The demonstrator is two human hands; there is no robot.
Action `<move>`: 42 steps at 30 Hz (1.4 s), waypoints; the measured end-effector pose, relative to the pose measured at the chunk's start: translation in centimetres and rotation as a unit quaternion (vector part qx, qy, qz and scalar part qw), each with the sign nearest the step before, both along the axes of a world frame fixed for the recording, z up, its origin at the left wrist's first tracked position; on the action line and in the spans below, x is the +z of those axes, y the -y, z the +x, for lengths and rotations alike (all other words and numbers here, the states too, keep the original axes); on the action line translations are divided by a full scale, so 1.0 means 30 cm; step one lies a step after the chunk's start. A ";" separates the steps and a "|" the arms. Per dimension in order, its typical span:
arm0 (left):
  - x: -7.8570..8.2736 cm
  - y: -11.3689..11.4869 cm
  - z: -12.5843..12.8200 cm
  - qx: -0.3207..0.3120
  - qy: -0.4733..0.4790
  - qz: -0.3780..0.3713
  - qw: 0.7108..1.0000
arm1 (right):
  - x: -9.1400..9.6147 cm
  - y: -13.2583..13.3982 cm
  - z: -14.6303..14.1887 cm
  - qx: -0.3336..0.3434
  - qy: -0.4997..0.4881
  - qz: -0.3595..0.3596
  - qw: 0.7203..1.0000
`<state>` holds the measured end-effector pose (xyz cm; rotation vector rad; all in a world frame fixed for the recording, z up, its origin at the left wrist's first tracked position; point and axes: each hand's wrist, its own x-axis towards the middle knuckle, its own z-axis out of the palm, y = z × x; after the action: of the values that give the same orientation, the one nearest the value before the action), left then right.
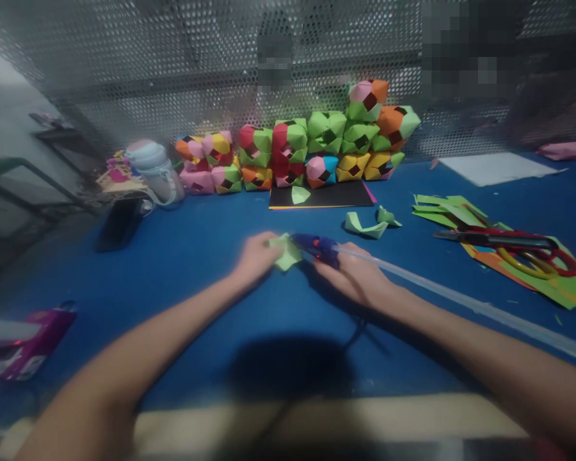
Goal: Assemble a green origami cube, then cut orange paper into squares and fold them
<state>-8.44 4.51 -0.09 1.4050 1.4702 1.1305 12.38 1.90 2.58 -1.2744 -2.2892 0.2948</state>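
My left hand [256, 256] pinches a folded light green paper piece [288, 254] above the blue table. Wrapped in my right hand [360, 272] is a blue glue gun [324, 248], its nozzle pointing left at the paper. A long clear glue stick [480, 306] sticks out of the gun's back and runs over my right forearm. Whether the nozzle touches the paper is too blurred to tell. Just beyond the gun lie two more folded green pieces [365, 226], and another light green piece [300, 194] rests on a stack of dark paper [321, 197].
Several colourful folded-paper balls [288, 153] stand stacked along the perforated metal panel. At right, scissors [540, 262] and a cutter knife [499, 239] lie on paper scraps [504, 275]. A white bottle [154, 171], a phone [120, 223] and a magenta box [33, 342] are at left.
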 end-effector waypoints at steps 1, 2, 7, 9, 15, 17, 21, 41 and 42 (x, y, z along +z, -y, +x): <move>0.000 0.000 0.001 -0.001 -0.002 0.002 1.000 | 0.003 0.001 -0.001 -0.004 -0.001 -0.009 1.000; 0.001 0.001 0.001 -0.002 -0.005 0.003 1.000 | 0.008 0.002 -0.002 -0.005 -0.002 -0.021 1.000; 0.006 0.003 0.003 0.001 -0.021 0.011 1.000 | 0.041 0.009 -0.008 -0.002 -0.004 -0.067 0.998; 0.006 0.005 0.003 0.002 -0.023 0.012 1.000 | 0.050 0.010 -0.006 -0.003 -0.003 -0.070 0.998; 0.008 0.012 0.005 -0.001 -0.011 0.009 1.000 | 0.060 0.011 0.002 -0.003 0.013 -0.076 0.997; 0.005 0.010 0.003 0.004 -0.001 0.007 1.000 | 0.066 0.008 0.005 -0.008 0.011 -0.084 0.996; 0.001 0.007 -0.002 0.013 0.029 -0.008 0.999 | 0.076 0.002 0.014 -0.027 -0.040 -0.093 0.995; 0.054 0.052 0.049 0.037 0.201 -0.108 0.973 | 0.000 -0.053 0.036 -0.127 0.040 -0.083 0.988; 0.058 0.059 0.054 0.037 0.207 -0.111 0.971 | -0.004 -0.059 0.036 -0.129 0.063 -0.088 0.986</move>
<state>-6.82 2.75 1.66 0.9014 1.3065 1.1794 13.45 3.67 2.45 -1.7053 -2.2049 0.3375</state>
